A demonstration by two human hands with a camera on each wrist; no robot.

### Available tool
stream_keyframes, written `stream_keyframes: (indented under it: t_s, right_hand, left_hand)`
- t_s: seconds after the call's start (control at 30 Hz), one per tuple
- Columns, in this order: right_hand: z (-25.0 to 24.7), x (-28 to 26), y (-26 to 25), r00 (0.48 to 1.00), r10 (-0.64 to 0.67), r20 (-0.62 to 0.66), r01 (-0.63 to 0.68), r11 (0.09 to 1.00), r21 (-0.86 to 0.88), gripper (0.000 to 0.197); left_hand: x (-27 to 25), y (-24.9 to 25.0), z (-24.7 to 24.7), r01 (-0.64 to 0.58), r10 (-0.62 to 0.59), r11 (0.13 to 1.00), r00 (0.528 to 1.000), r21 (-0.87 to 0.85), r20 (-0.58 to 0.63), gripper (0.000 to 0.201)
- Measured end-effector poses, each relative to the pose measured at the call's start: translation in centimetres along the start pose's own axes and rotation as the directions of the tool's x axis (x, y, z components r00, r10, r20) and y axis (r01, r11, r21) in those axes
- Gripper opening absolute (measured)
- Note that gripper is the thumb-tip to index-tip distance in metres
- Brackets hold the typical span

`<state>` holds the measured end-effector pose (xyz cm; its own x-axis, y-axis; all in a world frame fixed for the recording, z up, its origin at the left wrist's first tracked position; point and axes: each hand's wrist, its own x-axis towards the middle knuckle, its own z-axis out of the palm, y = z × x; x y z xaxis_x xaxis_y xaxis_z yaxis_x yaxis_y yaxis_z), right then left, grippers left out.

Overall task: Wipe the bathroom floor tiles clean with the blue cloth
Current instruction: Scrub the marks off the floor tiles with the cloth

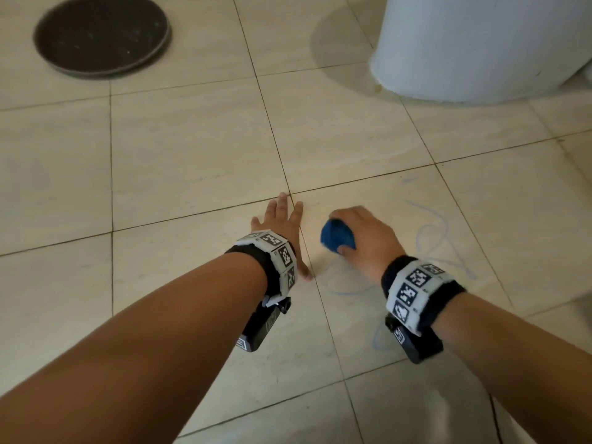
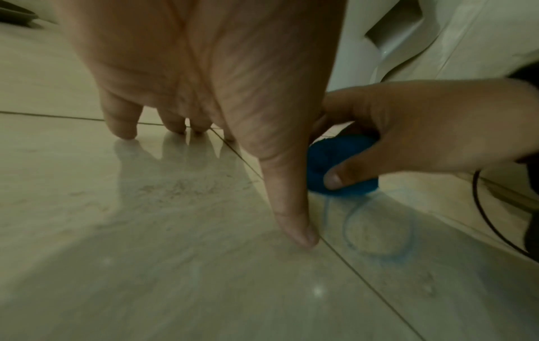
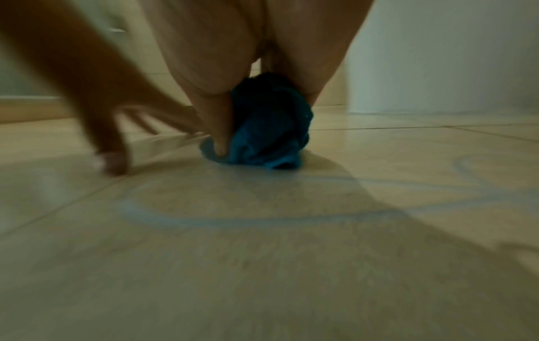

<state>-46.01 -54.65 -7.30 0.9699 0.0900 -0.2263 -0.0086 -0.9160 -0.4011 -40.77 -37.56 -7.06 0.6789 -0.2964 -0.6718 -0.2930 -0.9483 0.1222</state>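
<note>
Head view puts the blue cloth (image 1: pixel 337 236) bunched into a tight wad on a beige floor tile (image 1: pixel 192 149), close to where four tiles meet. The right hand (image 1: pixel 365 235) grips it from above, fingers curled over the top and the thumb pressed against the near side; from the right wrist view the cloth (image 3: pixel 271 129) hangs down out of the fist and its lower folds touch the floor tile (image 3: pixel 291 265). From the left wrist view the same wad (image 2: pixel 344 166) shows under the right hand (image 2: pixel 423 133), with the thumbnail lying across the blue fabric.

Just left of it, the left hand (image 1: pixel 282 225) is spread flat with nothing in it, fingers straight and fanned, their tips down on the floor; the left wrist view shows the left hand (image 2: pixel 210 92) with its thumb tip planted beside a grout line.

Pale blue scribbled lines (image 1: pixel 439 238) loop over the tile to the right of and nearer than the cloth (one ring-shaped mark (image 2: pixel 379 228) sits close to the left thumb). Farther off stand a white rounded fixture base (image 1: pixel 480 49) at upper right and a dark round tray (image 1: pixel 102 36) at upper left. Both wrists wear bands with black-and-white markers (image 1: pixel 413 293).
</note>
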Motion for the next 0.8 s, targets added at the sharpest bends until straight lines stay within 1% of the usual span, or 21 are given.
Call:
stream_keyframes:
  t_s: [0.03,0.07,0.13,0.17,0.2,0.23,0.27,0.33,0.37,0.4,0.47,0.5,0.53,0.57,0.6,0.63,0.67,0.7,0.73,0.77,0.8]
  right_hand:
    - [0.8,-0.5,-0.1,0.992,-0.095,0.078,0.096,0.995,-0.016,0.047]
    - [0.9,-0.5,0.2,0.985,-0.125,0.121,0.128,0.992,-0.015,0.047]
    - [0.3,0.3,1.8,0.998,-0.015,0.055,0.016,1.0,-0.016,0.044]
    - [0.2,0.4,2.4,0.998,0.065,0.012,-0.064,0.996,-0.054,0.044]
    - [0.4,0.1,2.2,0.995,0.095,0.008,-0.093,0.989,-0.118,0.044]
    - [0.7,-0.6,1.5,0.998,0.053,0.04,-0.045,0.984,-0.171,0.045]
    - [1.4,-1.4,0.6,0.995,-0.052,0.088,0.068,0.979,-0.19,0.044]
    - [2.8,-2.8,-0.8,0.934,-0.305,0.187,0.335,0.929,-0.158,0.042]
    - [2.6,-2.4,-0.6,0.913,-0.348,0.211,0.382,0.912,-0.151,0.042]
    - [2.1,-1.5,0.0,0.934,-0.293,0.204,0.329,0.928,-0.173,0.043]
    - [0.9,0.0,0.9,0.994,-0.054,0.099,0.064,0.992,-0.107,0.044]
    - [0.9,0.1,0.8,0.997,0.042,0.06,-0.037,0.996,-0.079,0.044]
    - [1.1,-0.5,-0.1,0.999,0.041,0.033,-0.038,0.997,-0.073,0.043]
    - [1.8,-1.4,-1.1,0.997,-0.03,0.072,0.036,0.996,-0.078,0.042]
    - [2.7,-2.8,-2.2,0.977,-0.166,0.133,0.175,0.983,-0.054,0.041]
    - [3.5,-3.5,-2.4,0.939,-0.291,0.182,0.305,0.951,-0.049,0.039]
    - [3.4,-3.3,-1.9,0.922,-0.339,0.188,0.349,0.937,-0.022,0.037]
    - [2.6,-2.6,-1.2,0.945,-0.281,0.171,0.29,0.956,-0.033,0.037]
    - [1.8,-1.5,-0.3,0.981,-0.155,0.115,0.161,0.986,-0.048,0.038]
    - [1.0,-0.7,0.7,0.999,-0.026,0.046,0.026,1.0,-0.015,0.039]
    - [0.5,-0.4,1.2,0.998,0.061,-0.008,-0.061,0.998,-0.005,0.039]
  left_hand:
    - [-0.2,-0.2,0.4,-0.006,0.006,1.0,1.0,0.008,0.0,0.144]
    - [-0.6,-0.5,0.9,-0.015,0.015,1.0,1.0,0.016,0.001,0.144]
    - [-1.2,-1.1,1.7,-0.036,0.036,0.999,0.999,0.022,-0.007,0.143]
    - [-1.5,-1.3,1.9,-0.045,0.045,0.999,0.999,0.018,-0.016,0.142]
    - [-1.6,-1.4,2.1,-0.052,0.052,0.999,0.998,0.014,-0.021,0.141]
    - [-1.6,-1.5,2.1,-0.055,0.056,0.998,0.998,0.011,-0.024,0.14]
    - [-1.6,-1.5,2.1,-0.056,0.056,0.998,0.998,0.011,-0.024,0.14]
    - [-1.5,-1.5,2.0,-0.053,0.054,0.998,0.998,0.015,-0.027,0.14]
    - [-1.5,-1.5,2.0,-0.054,0.054,0.998,0.998,0.013,-0.023,0.139]
    - [-1.5,-1.5,2.0,-0.055,0.055,0.998,0.998,0.009,-0.019,0.139]
    - [-1.5,-1.5,2.0,-0.054,0.054,0.999,0.998,0.003,-0.022,0.14]
    - [-1.6,-1.5,2.0,-0.055,0.055,0.999,0.998,0.0,-0.023,0.14]
    - [-1.7,-1.5,2.0,-0.055,0.055,0.998,0.998,-0.004,-0.021,0.141]
    - [-1.7,-1.4,2.0,-0.054,0.054,0.999,0.998,-0.006,-0.021,0.14]
    - [-1.6,-1.4,2.1,-0.052,0.052,0.999,0.998,-0.004,-0.022,0.14]
    - [-1.6,-1.5,2.0,-0.051,0.051,0.999,0.998,-0.001,-0.027,0.14]
    - [-1.5,-1.5,1.9,-0.052,0.053,0.999,0.998,0.002,-0.029,0.141]
    - [-1.4,-1.5,1.9,-0.056,0.056,0.998,0.998,0.002,-0.026,0.141]
    - [-1.5,-1.5,1.9,-0.057,0.057,0.998,0.998,-0.001,-0.021,0.141]
    - [-1.5,-1.5,1.8,-0.055,0.055,0.998,0.998,-0.005,-0.021,0.141]
    - [-1.6,-1.5,1.8,-0.053,0.053,0.999,0.998,-0.006,-0.021,0.141]
